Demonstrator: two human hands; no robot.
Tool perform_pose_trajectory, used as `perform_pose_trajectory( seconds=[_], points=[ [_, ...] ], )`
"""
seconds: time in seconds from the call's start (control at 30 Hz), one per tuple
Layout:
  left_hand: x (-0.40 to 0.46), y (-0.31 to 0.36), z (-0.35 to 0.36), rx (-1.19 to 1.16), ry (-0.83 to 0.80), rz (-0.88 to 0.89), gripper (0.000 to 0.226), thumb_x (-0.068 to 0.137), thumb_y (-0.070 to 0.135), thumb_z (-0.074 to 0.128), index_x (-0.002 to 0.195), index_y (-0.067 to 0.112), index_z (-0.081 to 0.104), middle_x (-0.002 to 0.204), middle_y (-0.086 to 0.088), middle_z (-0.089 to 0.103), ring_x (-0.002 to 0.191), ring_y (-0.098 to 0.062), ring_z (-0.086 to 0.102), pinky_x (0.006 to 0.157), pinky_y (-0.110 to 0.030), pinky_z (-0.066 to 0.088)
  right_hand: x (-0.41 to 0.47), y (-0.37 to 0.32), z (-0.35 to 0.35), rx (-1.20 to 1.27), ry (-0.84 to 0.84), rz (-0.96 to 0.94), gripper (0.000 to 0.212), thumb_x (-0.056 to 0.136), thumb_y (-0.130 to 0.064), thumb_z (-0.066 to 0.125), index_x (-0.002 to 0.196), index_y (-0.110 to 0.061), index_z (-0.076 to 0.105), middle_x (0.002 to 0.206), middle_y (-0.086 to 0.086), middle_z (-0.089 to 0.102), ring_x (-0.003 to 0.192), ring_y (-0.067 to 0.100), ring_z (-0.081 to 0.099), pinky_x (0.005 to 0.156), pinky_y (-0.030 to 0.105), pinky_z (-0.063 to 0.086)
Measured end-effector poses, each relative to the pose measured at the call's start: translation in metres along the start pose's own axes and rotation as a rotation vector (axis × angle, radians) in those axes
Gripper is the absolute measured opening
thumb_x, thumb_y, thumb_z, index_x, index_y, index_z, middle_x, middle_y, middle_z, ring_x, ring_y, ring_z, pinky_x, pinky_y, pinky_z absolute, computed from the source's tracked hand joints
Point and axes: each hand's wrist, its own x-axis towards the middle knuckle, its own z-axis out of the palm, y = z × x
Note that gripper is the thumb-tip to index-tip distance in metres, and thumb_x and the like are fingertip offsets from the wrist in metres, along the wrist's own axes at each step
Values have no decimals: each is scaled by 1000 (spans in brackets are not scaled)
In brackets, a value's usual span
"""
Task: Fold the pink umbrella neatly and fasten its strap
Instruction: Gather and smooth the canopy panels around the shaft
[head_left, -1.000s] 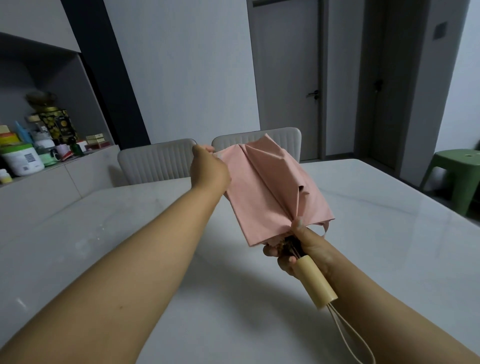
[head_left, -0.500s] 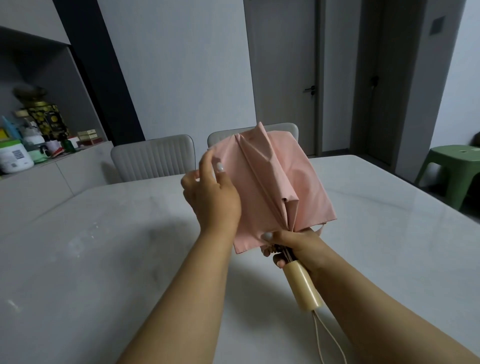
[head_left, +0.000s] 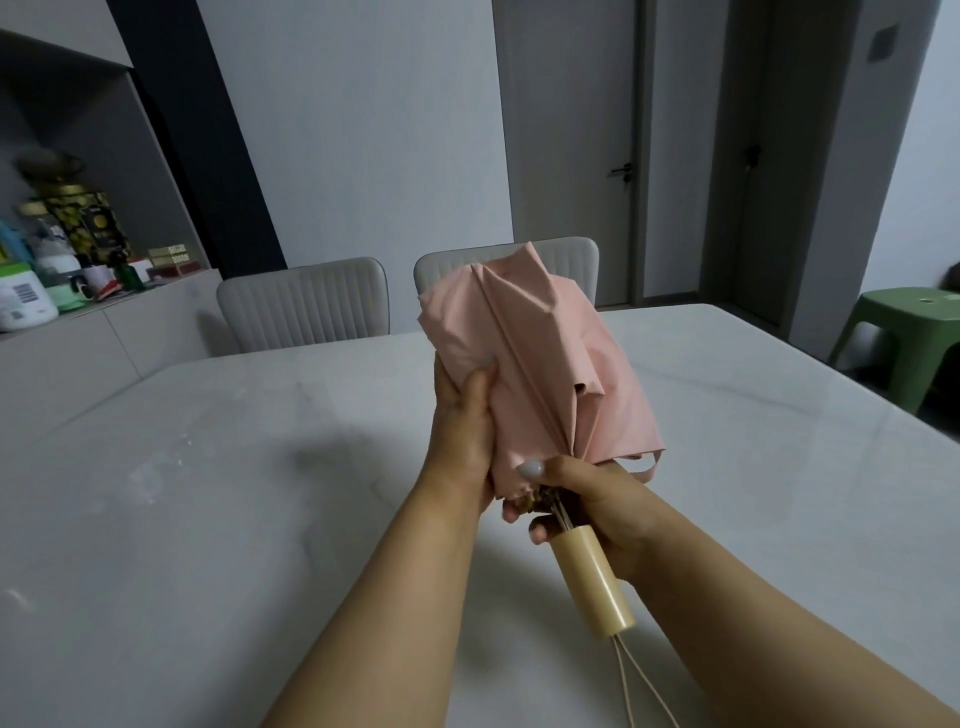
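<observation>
I hold the collapsed pink umbrella (head_left: 545, 358) in the air above the table, its tip pointing away from me. My right hand (head_left: 582, 499) grips it at the base of the canopy, just above the cream handle (head_left: 592, 582). My left hand (head_left: 462, 426) wraps round the left side of the loose pink cloth, thumb on top. Several folds of cloth stand up along the middle. The pink strap (head_left: 647, 467) hangs loose at the lower right edge of the canopy. A cream wrist cord (head_left: 631, 670) dangles from the handle's end.
A white marble table (head_left: 208, 519) lies under my arms. Two pale ribbed chairs (head_left: 306, 306) stand at its far side. A sideboard with jars and boxes (head_left: 67, 260) is at the left, a green stool (head_left: 904, 338) at the right.
My left hand let go of the canopy's far left edge, came back toward me and now clasps the cloth against the shaft. The canopy has drawn in narrower. My right hand kept its grip.
</observation>
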Motion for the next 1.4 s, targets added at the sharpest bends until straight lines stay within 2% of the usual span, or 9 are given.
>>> perform_pose_trajectory(
  seconds=[0.17, 0.23, 0.3, 0.47, 0.63, 0.77, 1.1, 1.27, 1.4],
  points=[
    [19, 8, -4, 37, 173, 16, 66, 86, 37, 57, 147, 36, 30, 134, -2, 56, 114, -21, 59, 97, -43, 51, 2, -5, -2, 32, -22, 170, 60, 76, -50, 63, 109, 0, 61, 95, 24, 67, 74, 37, 67, 63, 38, 57],
    [28, 11, -10, 55, 253, -5, 81, 75, 46, 58, 149, 38, 24, 143, -1, 48, 122, -23, 53, 104, -47, 44, 1, -4, 0, -42, 2, 245, 74, 75, -63, 61, 119, -5, 50, 92, 25, 69, 62, 34, 65, 51, 32, 54],
    [31, 8, -15, 76, 281, -38, 86, 71, 51, 58, 148, 38, 23, 145, -1, 46, 124, -25, 52, 106, -49, 43, 3, 0, 5, -124, 82, 249, 79, 69, -68, 58, 114, -3, 49, 69, 14, 69, 43, 21, 55, 38, 21, 41],
    [17, -17, -11, 68, 201, -110, 78, 75, 52, 54, 147, 37, 26, 136, -2, 54, 115, -25, 57, 102, -50, 46, 6, 3, 1, -85, 164, 233, 73, 67, -72, 55, 89, -3, 58, 79, 12, 58, 41, 17, 44, 34, 18, 32],
    [16, -19, -8, 73, 174, -56, 63, 90, 44, 54, 147, 34, 28, 135, -1, 55, 114, -21, 59, 102, -47, 47, 6, 6, 1, -54, 84, 280, 70, 71, -70, 54, 97, -6, 64, 88, 14, 65, 48, 21, 56, 32, 19, 36],
    [12, -16, -6, 72, 113, -19, 59, 94, 45, 51, 147, 33, 29, 134, -1, 55, 114, -21, 58, 101, -47, 47, 4, 5, 0, -6, 13, 215, 52, 82, -48, 57, 102, -1, 62, 96, 17, 66, 58, 25, 64, 32, 19, 37],
    [2, -6, -12, -76, -133, -24, 65, 85, 54, 53, 143, 34, 33, 132, -2, 61, 112, -19, 65, 77, -33, 58, 2, -1, -3, 100, -6, 61, 31, 73, -27, 58, 84, 2, 59, 69, 14, 59, 51, 25, 61, 28, 20, 35],
    [-4, -6, -13, -105, -134, 3, 55, 92, 45, 48, 142, 27, 36, 133, -5, 60, 114, -21, 64, 87, -37, 57, 5, 1, -3, 89, -66, 94, 32, 75, -28, 57, 87, 2, 55, 59, 14, 54, 35, 21, 50, 29, 18, 36],
    [2, -7, -17, -68, -136, -64, 64, 91, 47, 58, 144, 19, 36, 135, -9, 59, 118, -25, 61, 100, -46, 49, 4, -1, -5, -16, -18, 110, 30, 82, -29, 55, 67, -4, 50, 47, 12, 45, 27, 21, 38, 32, 18, 34]
  ],
)
